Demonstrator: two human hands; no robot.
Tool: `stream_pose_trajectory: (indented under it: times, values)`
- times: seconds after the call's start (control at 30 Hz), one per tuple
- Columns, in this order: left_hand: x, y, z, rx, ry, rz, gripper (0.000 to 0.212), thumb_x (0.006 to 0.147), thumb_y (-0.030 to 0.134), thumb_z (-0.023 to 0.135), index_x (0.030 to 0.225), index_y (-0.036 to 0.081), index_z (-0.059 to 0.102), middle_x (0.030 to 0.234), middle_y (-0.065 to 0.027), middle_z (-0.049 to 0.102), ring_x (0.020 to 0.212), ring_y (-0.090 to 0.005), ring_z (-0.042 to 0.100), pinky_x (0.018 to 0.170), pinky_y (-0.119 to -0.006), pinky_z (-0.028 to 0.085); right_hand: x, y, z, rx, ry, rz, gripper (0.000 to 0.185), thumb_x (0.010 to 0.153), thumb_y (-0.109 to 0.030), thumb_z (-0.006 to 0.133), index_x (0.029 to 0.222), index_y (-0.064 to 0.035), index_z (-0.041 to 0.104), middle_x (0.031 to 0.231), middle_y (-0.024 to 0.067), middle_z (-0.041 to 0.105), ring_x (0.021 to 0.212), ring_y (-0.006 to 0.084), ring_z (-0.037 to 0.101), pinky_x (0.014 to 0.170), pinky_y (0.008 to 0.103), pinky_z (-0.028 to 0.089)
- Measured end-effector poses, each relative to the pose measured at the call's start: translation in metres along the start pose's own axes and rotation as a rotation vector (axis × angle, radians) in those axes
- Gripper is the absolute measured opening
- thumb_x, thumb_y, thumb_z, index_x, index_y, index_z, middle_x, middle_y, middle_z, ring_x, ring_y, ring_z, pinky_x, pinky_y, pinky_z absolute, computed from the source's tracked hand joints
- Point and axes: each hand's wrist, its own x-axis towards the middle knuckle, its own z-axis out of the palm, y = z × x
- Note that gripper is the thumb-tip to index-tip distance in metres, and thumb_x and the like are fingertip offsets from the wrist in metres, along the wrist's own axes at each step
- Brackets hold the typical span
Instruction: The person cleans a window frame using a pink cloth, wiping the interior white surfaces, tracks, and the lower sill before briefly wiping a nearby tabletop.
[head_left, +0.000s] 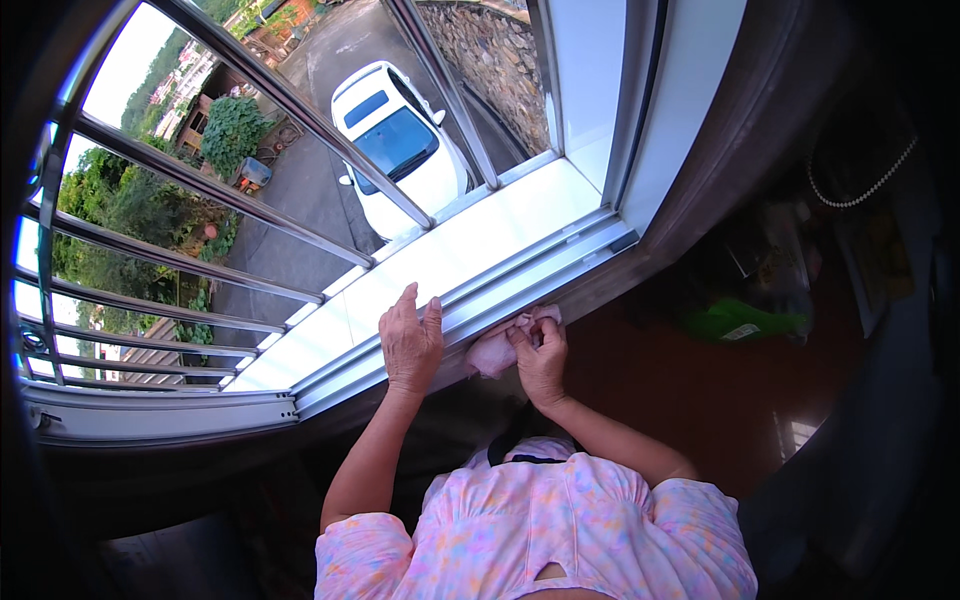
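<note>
My right hand (543, 366) grips a crumpled pale pink cloth (495, 355). The cloth lies along the dark inner ledge (600, 292), just below the metal sliding-window track (525, 289). To its left, my left hand (411, 345) holds nothing; it is over the same track, thumb apart from the fingers, fingertips towards the white tiled sill (495, 240). Whether its palm touches the track cannot be told from above.
Beyond the sill stand shiny metal window bars (300, 127). A white window frame (679, 112) rises at the right and another frame rail (165, 412) runs left. A white car (420, 176) is parked outside. A green plastic bottle (731, 321) lies in the dim area at right.
</note>
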Motion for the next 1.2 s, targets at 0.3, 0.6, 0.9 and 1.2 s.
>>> stream_pose_trajectory:
  times: [0.3, 0.6, 0.9, 1.2]
  values:
    - [0.001, 0.002, 0.002, -0.256, 0.290, 0.275, 0.032, 0.080, 0.014, 0.059, 0.105, -0.005, 0.053, 0.091, -0.0190, 0.058, 0.083, -0.0327, 0.054, 0.078, -0.041, 0.041, -0.024, -0.003, 0.025, 0.116, -0.244, 0.236, 0.022, 0.073, -0.012, 0.074, 0.070, -0.0008, 0.056, 0.061, -0.0013, 0.049, 0.057, 0.0065, 0.041, 0.050, 0.0234, 0.035]
    - [-0.070, 0.006, -0.008, -0.404, 0.100, 0.590, 0.026, 0.062, 0.006, 0.063, 0.087, -0.002, 0.058, 0.094, -0.0146, 0.053, 0.078, -0.0278, 0.055, 0.068, -0.035, 0.046, -0.018, -0.011, 0.016, 0.174, -0.295, 0.418, 0.013, 0.077, -0.007, 0.068, 0.076, -0.0010, 0.057, 0.069, -0.0005, 0.054, 0.063, 0.0060, 0.049, 0.054, 0.0203, 0.040]
    - [-0.100, -0.019, -0.007, -0.338, 0.026, 0.147, 0.031, 0.068, 0.006, 0.062, 0.098, 0.001, 0.054, 0.094, -0.0151, 0.049, 0.080, -0.0323, 0.052, 0.068, -0.038, 0.048, -0.038, -0.031, 0.044, 0.299, -0.265, 0.616, 0.014, 0.081, -0.007, 0.064, 0.092, -0.0012, 0.056, 0.087, 0.0046, 0.058, 0.074, 0.0128, 0.058, 0.060, 0.0244, 0.050]
    - [-0.125, -0.061, -0.023, -0.142, 0.174, 0.032, 0.032, 0.067, 0.007, 0.064, 0.097, 0.006, 0.056, 0.082, -0.0114, 0.049, 0.072, -0.0308, 0.053, 0.059, -0.038, 0.048, -0.068, -0.036, 0.071, 0.332, -0.793, 0.631, 0.022, 0.079, 0.000, 0.058, 0.100, 0.0004, 0.054, 0.094, 0.0067, 0.058, 0.084, 0.0137, 0.057, 0.074, 0.0270, 0.048]
